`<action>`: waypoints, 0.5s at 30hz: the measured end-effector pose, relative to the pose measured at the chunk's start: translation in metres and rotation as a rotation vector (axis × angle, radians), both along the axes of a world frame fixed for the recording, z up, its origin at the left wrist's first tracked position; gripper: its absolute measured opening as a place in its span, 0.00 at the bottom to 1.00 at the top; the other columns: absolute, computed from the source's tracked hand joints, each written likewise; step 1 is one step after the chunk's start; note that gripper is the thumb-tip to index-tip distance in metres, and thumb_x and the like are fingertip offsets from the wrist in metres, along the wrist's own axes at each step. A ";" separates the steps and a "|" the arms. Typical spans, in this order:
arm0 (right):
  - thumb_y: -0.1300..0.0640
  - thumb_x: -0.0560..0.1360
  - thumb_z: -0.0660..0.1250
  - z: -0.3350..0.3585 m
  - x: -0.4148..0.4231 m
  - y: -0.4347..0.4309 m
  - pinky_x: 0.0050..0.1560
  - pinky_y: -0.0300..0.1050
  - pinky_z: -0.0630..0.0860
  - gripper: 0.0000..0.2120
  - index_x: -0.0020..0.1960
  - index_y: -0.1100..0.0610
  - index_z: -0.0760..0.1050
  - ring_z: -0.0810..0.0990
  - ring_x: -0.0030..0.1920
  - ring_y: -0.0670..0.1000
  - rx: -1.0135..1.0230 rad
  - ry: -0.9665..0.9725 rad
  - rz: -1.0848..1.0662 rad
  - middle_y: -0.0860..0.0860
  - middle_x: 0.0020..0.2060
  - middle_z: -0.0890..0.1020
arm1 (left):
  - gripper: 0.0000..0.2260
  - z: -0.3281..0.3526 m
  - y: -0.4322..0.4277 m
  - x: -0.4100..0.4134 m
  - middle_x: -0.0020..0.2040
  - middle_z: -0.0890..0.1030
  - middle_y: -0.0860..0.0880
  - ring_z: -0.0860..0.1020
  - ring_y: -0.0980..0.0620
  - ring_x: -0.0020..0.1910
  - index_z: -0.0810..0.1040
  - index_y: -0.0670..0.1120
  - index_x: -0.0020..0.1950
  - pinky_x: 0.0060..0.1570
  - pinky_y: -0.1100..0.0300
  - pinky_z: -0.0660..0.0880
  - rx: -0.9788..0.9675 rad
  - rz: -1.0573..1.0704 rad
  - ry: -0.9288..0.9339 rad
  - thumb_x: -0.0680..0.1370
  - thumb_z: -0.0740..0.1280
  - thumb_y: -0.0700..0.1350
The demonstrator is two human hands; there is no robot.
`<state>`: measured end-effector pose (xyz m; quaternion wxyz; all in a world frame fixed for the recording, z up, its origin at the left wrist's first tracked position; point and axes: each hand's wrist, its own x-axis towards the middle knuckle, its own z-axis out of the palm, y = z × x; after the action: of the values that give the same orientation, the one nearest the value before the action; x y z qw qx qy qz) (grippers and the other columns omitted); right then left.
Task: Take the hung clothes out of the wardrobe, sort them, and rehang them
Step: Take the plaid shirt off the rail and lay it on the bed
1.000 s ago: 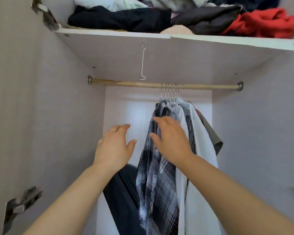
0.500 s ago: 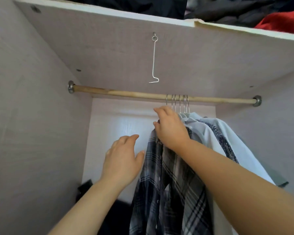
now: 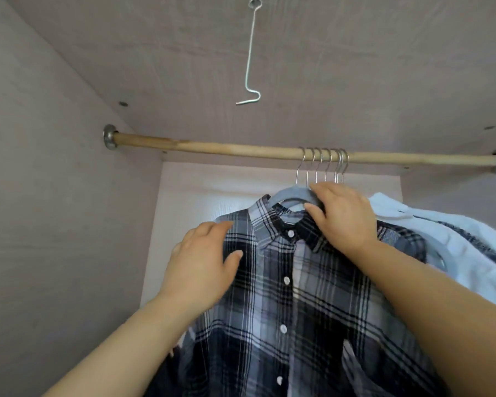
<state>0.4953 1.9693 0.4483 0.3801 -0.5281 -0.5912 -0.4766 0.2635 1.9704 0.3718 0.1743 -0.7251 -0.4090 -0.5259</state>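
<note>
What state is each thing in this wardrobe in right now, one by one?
plaid shirt: hung on the rail, buttoned, front turned to the camera
grey hanger: hooked on the rail, gripped
right hand: closed on the grey hanger at the collar
left hand: open, resting on the shirt's shoulder
white garment: hung, behind the plaid shirt
wooden rail: left half bare
wire hook: dangling, empty

One wooden rail (image 3: 212, 147) spans the wardrobe, with six metal hanger hooks (image 3: 322, 159) bunched at about one o'clock. One wire hook (image 3: 249, 57) dangles at twelve. One plaid shirt (image 3: 292, 296) fronts the rack; two hands show.
</note>
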 end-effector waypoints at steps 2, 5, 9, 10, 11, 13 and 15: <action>0.48 0.76 0.63 0.005 0.002 0.011 0.56 0.50 0.68 0.19 0.64 0.52 0.71 0.73 0.58 0.56 0.007 -0.006 -0.024 0.50 0.58 0.78 | 0.23 0.007 0.003 0.007 0.68 0.67 0.52 0.65 0.51 0.67 0.62 0.53 0.71 0.64 0.55 0.63 0.015 0.017 0.001 0.77 0.62 0.53; 0.50 0.75 0.64 0.011 0.005 0.023 0.53 0.48 0.66 0.18 0.64 0.52 0.73 0.71 0.58 0.55 0.021 -0.012 -0.005 0.50 0.57 0.79 | 0.23 0.013 0.007 0.014 0.69 0.66 0.52 0.65 0.51 0.67 0.62 0.53 0.71 0.63 0.55 0.64 0.031 0.047 0.015 0.77 0.62 0.52; 0.52 0.75 0.66 0.020 0.002 0.028 0.48 0.46 0.65 0.14 0.58 0.54 0.77 0.72 0.54 0.57 0.065 0.003 0.104 0.53 0.52 0.81 | 0.23 0.027 0.011 0.016 0.70 0.63 0.52 0.63 0.49 0.67 0.62 0.52 0.71 0.63 0.54 0.63 0.058 0.091 0.021 0.77 0.62 0.52; 0.52 0.75 0.66 0.021 0.000 0.029 0.45 0.45 0.63 0.12 0.56 0.55 0.78 0.72 0.52 0.57 0.079 0.001 0.118 0.53 0.49 0.81 | 0.24 0.031 0.012 0.015 0.71 0.62 0.51 0.62 0.49 0.68 0.62 0.51 0.71 0.64 0.54 0.62 0.067 0.098 0.012 0.77 0.62 0.52; 0.52 0.74 0.66 0.023 -0.002 0.030 0.43 0.45 0.62 0.11 0.53 0.56 0.79 0.71 0.51 0.57 0.091 0.003 0.133 0.53 0.48 0.81 | 0.24 0.035 0.012 0.014 0.71 0.61 0.51 0.61 0.49 0.69 0.62 0.51 0.72 0.64 0.54 0.62 0.081 0.103 -0.001 0.77 0.62 0.52; 0.53 0.74 0.66 0.026 -0.008 0.030 0.42 0.44 0.63 0.10 0.52 0.56 0.79 0.72 0.50 0.57 0.118 0.020 0.184 0.53 0.47 0.80 | 0.24 0.043 0.011 0.009 0.71 0.62 0.50 0.61 0.49 0.69 0.61 0.50 0.72 0.65 0.52 0.61 0.126 0.119 -0.030 0.77 0.62 0.52; 0.54 0.74 0.67 0.031 -0.014 0.028 0.43 0.46 0.67 0.10 0.54 0.55 0.79 0.73 0.50 0.58 0.143 0.026 0.230 0.55 0.48 0.80 | 0.25 0.047 0.010 0.003 0.71 0.63 0.50 0.61 0.49 0.69 0.61 0.49 0.72 0.65 0.51 0.62 0.159 0.149 -0.046 0.77 0.61 0.52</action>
<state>0.4808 1.9978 0.4794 0.4764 -0.4343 -0.6076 -0.4639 0.2666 1.9801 0.4185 0.2603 -0.6644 -0.4226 -0.5588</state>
